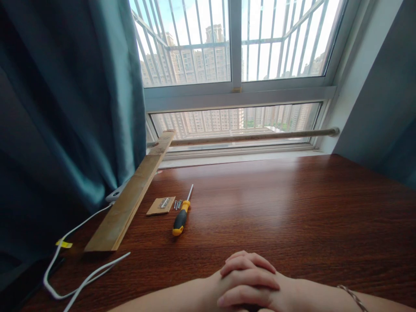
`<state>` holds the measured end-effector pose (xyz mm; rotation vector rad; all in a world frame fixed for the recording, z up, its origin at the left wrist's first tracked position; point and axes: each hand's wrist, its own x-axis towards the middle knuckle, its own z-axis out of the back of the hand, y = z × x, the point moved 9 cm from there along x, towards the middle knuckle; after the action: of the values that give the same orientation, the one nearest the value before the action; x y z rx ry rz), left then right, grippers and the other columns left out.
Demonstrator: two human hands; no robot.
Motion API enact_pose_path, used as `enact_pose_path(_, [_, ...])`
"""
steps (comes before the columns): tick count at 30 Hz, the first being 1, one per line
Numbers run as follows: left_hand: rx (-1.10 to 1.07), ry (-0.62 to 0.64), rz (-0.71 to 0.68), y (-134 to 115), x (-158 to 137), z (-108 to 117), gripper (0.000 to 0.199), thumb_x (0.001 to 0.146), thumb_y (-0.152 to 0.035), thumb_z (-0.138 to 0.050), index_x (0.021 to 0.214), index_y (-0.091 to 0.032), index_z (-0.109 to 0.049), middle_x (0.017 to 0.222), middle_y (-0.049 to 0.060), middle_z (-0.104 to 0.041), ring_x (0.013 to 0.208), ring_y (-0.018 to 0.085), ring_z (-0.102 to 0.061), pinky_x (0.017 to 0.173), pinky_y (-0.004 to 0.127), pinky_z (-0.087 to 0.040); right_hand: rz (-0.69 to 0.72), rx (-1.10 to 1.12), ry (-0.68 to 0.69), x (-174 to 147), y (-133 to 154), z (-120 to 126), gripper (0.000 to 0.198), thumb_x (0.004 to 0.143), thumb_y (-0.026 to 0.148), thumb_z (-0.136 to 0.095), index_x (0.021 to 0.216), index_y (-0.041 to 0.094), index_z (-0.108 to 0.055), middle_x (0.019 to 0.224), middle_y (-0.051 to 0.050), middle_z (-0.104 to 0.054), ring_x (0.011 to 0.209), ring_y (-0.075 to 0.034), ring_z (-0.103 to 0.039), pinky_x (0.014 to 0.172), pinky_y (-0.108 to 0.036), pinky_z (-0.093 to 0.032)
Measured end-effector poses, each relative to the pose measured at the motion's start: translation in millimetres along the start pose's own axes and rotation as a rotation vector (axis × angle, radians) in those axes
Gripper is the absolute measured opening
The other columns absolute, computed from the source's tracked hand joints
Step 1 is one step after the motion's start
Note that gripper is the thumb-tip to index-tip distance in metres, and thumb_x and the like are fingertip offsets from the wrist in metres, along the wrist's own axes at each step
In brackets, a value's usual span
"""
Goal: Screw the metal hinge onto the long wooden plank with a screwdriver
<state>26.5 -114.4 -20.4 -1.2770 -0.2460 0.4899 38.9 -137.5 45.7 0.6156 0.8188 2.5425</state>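
My left hand and my right hand are clasped together at the bottom of the head view, fingers interlaced, above the near part of the wooden table. No tool shows in them. Farther off to the left lies a yellow and black screwdriver, its shaft pointing towards the window. Beside its shaft are several small screws. Left of those, a cardboard piece carries small metal pieces too small to make out.
Long wooden boards stretch along the table's left side towards the window rail. A white cable loops near the left edge, by a white power strip. Dark blue curtain hangs at left; the brown tabletop reaches the sill.
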Motion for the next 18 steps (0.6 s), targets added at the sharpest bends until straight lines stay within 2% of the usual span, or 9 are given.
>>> enact_pose_path(5, [-0.074, -0.007, -0.028, -22.1, -8.3, 7.5, 0.05, 0.076, -0.031, -0.053, 0.125, -0.036, -0.044, 0.12, 0.001, -0.049, 0.122, 0.027, -0.04, 0.095, 0.04, -0.036, -0.014, 0.016, -0.026, 1.7, 2.1, 5.1, 0.043, 0.082, 0.039, -0.055, 0.124, 0.043, -0.047, 0.129, 0.004, -0.05, 0.12, -0.021, -0.044, 0.1, -0.033, -0.039])
enact_pose_path(8, [-0.094, -0.003, -0.047, -27.4, -11.3, 9.2, 0.054, 0.076, -0.03, -0.055, 0.127, -0.039, -0.04, 0.12, 0.002, -0.049, 0.121, 0.026, -0.041, 0.092, 0.04, -0.039, -0.011, 0.016, -0.015, 2.1, 3.7, 5.4, 0.042, 0.083, 0.039, -0.053, 0.125, 0.043, -0.046, 0.13, 0.003, -0.049, 0.121, -0.021, -0.043, 0.101, -0.033, -0.038])
enact_pose_path(15, [-0.021, 0.003, -0.075, -7.8, -0.8, 0.4, 0.046, 0.075, -0.036, -0.056, 0.12, -0.033, -0.049, 0.118, 0.003, -0.049, 0.121, 0.028, -0.04, 0.096, 0.041, -0.035, -0.011, 0.02, -0.013, 3.0, 4.3, 6.2, 0.041, 0.083, 0.041, -0.053, 0.124, 0.044, -0.047, 0.128, 0.004, -0.051, 0.119, -0.02, -0.045, 0.098, -0.032, -0.041])
enact_pose_path(18, [0.0, 0.013, -0.084, -7.2, 0.6, 0.6, 0.044, 0.077, -0.037, -0.053, 0.121, -0.033, -0.049, 0.119, 0.002, -0.049, 0.121, 0.026, -0.041, 0.094, 0.038, -0.036, -0.007, -0.004, -0.012, 3.2, 4.9, 5.4, 0.041, 0.084, 0.041, -0.052, 0.125, 0.043, -0.046, 0.128, 0.004, -0.051, 0.12, -0.02, -0.044, 0.099, -0.032, -0.04])
